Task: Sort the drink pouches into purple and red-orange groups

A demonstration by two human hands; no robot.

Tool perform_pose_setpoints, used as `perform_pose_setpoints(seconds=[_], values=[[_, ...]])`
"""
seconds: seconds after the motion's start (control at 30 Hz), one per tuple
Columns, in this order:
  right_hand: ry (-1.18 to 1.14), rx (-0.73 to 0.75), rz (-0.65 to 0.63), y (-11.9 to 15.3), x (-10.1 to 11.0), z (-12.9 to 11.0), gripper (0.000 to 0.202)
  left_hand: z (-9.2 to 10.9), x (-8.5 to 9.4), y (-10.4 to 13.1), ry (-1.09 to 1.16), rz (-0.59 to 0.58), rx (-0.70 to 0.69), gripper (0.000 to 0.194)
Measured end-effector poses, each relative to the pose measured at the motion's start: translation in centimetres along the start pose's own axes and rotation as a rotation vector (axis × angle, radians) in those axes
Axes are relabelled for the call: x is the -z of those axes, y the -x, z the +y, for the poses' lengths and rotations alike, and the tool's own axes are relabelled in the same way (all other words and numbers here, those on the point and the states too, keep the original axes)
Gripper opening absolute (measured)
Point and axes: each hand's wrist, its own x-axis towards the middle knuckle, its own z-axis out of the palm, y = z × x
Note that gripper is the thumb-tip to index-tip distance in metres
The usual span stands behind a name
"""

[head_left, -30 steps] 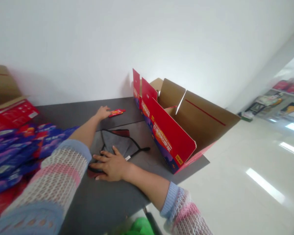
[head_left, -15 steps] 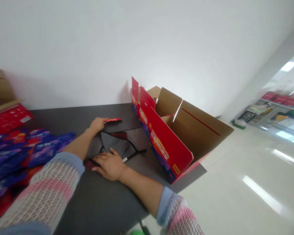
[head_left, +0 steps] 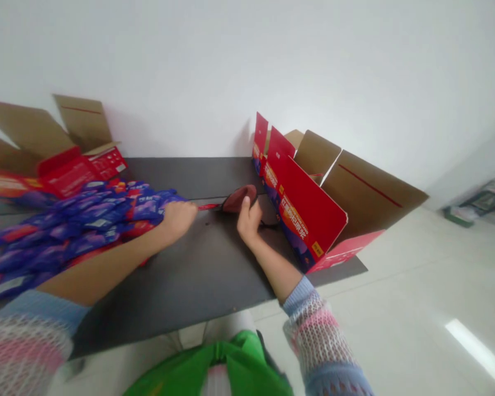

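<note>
My left hand point(head_left: 180, 217) is closed above the table, its fingers around a thin red flat packet point(head_left: 207, 207) whose end sticks out to the right. Its tip meets or overlaps a reddish-brown fabric piece with black edging point(head_left: 236, 200); I cannot tell which. My right hand point(head_left: 249, 219) grips that fabric piece near its right side, thumb on top. A dark strap trails from it toward the boxes. Left of my left hand lies a heap of blue and red pouches point(head_left: 94, 217).
Red printed cartons point(head_left: 303, 214) with raised flaps stand in a row at the right. Another open red carton point(head_left: 72, 170) sits at the back left. The dark table point(head_left: 181, 297) meets a white wall behind. Below its front edge is a green apron point(head_left: 214, 366).
My right hand has lifted and folded the fabric piece, which lay spread out grey before. My left hand has brought the red packet toward it. The view has swung left.
</note>
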Motion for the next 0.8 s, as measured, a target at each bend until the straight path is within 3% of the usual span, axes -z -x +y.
perform_pose_setpoints(seconds=[0.13, 0.2, 0.37, 0.47, 0.53, 0.57, 0.63, 0.7, 0.8], values=[[0.170, 0.161, -0.177, -0.3, 2.1, -2.1, 0.063, -0.7, 0.7, 5.6, -0.008, -0.026, 0.078, 0.038], [0.257, 0.161, -0.178, -1.0, 3.1, -2.5, 0.062, -0.8, 0.4, 7.6, 0.006, -0.017, 0.070, 0.042], [0.293, -0.042, 0.075, -3.7, 4.2, -0.9, 0.074, -0.6, -1.8, 10.5, 0.013, 0.016, 0.067, 0.041], [0.319, -0.025, 0.326, -4.8, 4.6, 0.0, 0.079, -0.8, -3.0, 11.2, -0.034, -0.002, 0.079, 0.041], [0.333, -0.002, 0.359, -4.2, 4.6, -0.3, 0.080, -0.8, -3.5, 11.4, -0.038, 0.006, 0.073, 0.040], [0.338, -0.001, 0.304, -3.4, 4.3, -0.7, 0.080, -0.7, -3.6, 11.5, -0.027, 0.003, 0.060, 0.039], [0.341, 0.005, 0.056, -0.9, 3.2, -1.7, 0.078, 0.2, -3.6, 11.6, 0.007, -0.025, 0.022, 0.035], [0.325, 0.117, -0.289, 2.2, 1.5, -2.7, 0.069, 1.6, -3.6, 11.4, 0.035, -0.052, 0.002, 0.034], [0.309, 0.399, -0.844, 5.9, -0.9, -3.5, 0.056, 3.8, -3.4, 11.1, 0.081, -0.047, 0.032, 0.040]])
